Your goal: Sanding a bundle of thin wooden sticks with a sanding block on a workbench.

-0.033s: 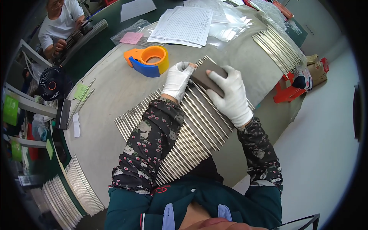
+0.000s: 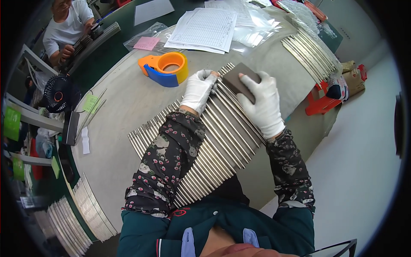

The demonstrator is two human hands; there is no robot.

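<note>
The gloved right hand [image 2: 263, 106] grips a dark brown rectangular block [image 2: 239, 79] on the row of thin silver metal rods [image 2: 222, 141]; the gloved left hand [image 2: 198, 91] lies flat, open, on them.

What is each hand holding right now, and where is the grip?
Right hand presses a dark block from its top. Left hand lies flat on the metal rods, gripping nothing.

No change shows between the earlier picture and this one. The white-gloved left hand [image 2: 199, 90] lies flat on the same spot at the far end of the row of thin silvery metal rods [image 2: 222, 141]. The white-gloved right hand [image 2: 262, 107] presses the dark grey rectangular block [image 2: 239, 79] onto those rods just beside it, at the same tilt as before, and no rod has shifted out of the row.
</note>
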